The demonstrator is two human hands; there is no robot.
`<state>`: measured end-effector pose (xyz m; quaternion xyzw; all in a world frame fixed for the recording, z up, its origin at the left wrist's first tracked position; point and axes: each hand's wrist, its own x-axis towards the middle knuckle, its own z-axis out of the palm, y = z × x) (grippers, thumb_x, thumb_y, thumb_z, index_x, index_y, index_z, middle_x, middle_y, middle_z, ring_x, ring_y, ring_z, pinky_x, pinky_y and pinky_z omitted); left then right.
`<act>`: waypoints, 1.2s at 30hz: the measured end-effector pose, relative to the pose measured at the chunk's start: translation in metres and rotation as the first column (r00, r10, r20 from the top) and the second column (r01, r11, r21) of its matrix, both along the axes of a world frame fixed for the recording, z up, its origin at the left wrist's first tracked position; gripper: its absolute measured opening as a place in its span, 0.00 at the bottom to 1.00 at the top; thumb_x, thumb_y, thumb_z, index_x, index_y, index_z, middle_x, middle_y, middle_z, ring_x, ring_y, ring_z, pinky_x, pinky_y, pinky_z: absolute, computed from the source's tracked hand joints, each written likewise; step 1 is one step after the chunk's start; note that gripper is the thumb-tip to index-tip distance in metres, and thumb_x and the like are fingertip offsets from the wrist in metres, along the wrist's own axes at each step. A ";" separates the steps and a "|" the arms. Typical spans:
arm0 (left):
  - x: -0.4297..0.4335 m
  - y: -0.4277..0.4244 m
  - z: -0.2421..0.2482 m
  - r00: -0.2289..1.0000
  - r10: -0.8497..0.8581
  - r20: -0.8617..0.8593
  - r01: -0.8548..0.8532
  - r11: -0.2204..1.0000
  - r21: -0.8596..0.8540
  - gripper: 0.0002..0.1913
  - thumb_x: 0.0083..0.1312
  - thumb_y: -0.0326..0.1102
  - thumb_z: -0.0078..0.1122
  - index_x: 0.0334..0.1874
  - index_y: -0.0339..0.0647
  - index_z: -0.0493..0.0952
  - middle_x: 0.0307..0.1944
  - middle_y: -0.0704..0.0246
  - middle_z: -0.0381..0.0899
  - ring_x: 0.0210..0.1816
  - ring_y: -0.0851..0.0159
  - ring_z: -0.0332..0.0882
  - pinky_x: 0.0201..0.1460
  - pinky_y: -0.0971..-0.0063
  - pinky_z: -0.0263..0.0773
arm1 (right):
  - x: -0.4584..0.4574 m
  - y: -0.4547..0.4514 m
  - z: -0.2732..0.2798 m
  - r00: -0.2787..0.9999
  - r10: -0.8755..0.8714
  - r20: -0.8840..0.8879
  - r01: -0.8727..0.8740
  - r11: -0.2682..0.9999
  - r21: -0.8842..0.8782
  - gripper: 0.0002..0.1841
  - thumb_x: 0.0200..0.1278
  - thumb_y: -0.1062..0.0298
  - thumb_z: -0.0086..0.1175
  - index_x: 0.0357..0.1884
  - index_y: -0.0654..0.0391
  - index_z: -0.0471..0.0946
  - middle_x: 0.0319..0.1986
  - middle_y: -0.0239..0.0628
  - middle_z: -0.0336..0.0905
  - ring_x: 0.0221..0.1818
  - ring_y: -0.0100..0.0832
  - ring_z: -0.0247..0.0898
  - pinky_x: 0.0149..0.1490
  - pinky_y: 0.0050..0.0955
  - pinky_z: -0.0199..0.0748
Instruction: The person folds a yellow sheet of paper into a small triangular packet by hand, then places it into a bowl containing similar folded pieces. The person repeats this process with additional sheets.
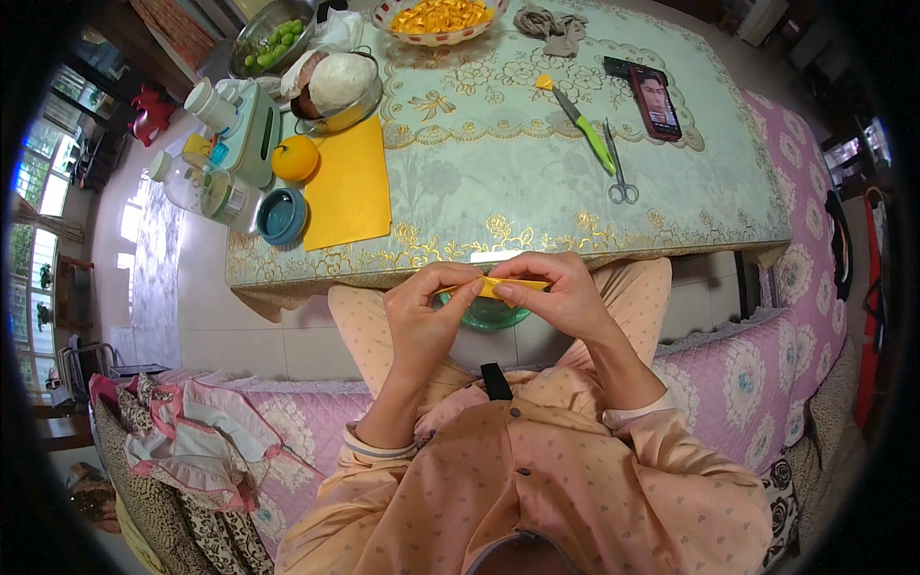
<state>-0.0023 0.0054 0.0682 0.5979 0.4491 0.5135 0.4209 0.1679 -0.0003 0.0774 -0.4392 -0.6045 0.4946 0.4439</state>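
Between my two hands, just off the table's front edge, is a small folded piece of yellow paper (491, 288). My left hand (431, 300) pinches its left end between thumb and fingers. On the other end, my right hand (552, 289) presses with the thumb on top. Fingers cover much of the paper, so its full shape is hidden. Below the hands, a green bowl or basin (492, 316) shows in part between my knees. A flat stack of yellow paper sheets (348, 190) lies on the table to the left.
On the patterned tablecloth (474, 180) lie a green-handled knife (589, 136), scissors (622, 176) and a phone (655, 104). A basket of folded yellow pieces (440, 20) stands at the back. An orange (295, 159), a teal bowl (282, 215) and a plastic bottle (205, 190) crowd the left edge.
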 end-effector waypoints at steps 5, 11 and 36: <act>-0.001 -0.002 0.003 0.998 -0.038 -0.053 0.036 0.999 -0.031 0.06 0.51 0.20 0.61 0.31 0.30 0.77 0.32 0.63 0.78 0.33 0.71 0.76 0.38 0.83 0.72 | 0.002 0.000 -0.001 0.999 0.005 0.041 -0.001 0.995 -0.100 0.07 0.51 0.72 0.56 0.32 0.62 0.78 0.23 0.31 0.77 0.24 0.17 0.69 0.30 0.16 0.67; -0.006 0.003 0.010 0.980 -0.089 -0.176 0.089 0.996 -0.009 0.07 0.51 0.24 0.62 0.32 0.32 0.79 0.30 0.64 0.80 0.31 0.71 0.76 0.36 0.83 0.71 | 0.002 0.001 0.001 0.997 0.001 0.075 0.003 0.999 -0.050 0.07 0.49 0.72 0.57 0.32 0.60 0.78 0.23 0.34 0.78 0.24 0.19 0.71 0.30 0.17 0.68; -0.006 0.001 -0.001 0.999 -0.042 0.015 0.044 0.974 -0.222 0.07 0.53 0.26 0.61 0.34 0.34 0.80 0.29 0.64 0.81 0.28 0.75 0.77 0.32 0.85 0.71 | -0.002 0.004 -0.005 0.997 -0.009 0.076 0.009 1.000 0.000 0.08 0.51 0.71 0.57 0.33 0.61 0.78 0.24 0.34 0.78 0.25 0.20 0.72 0.31 0.18 0.68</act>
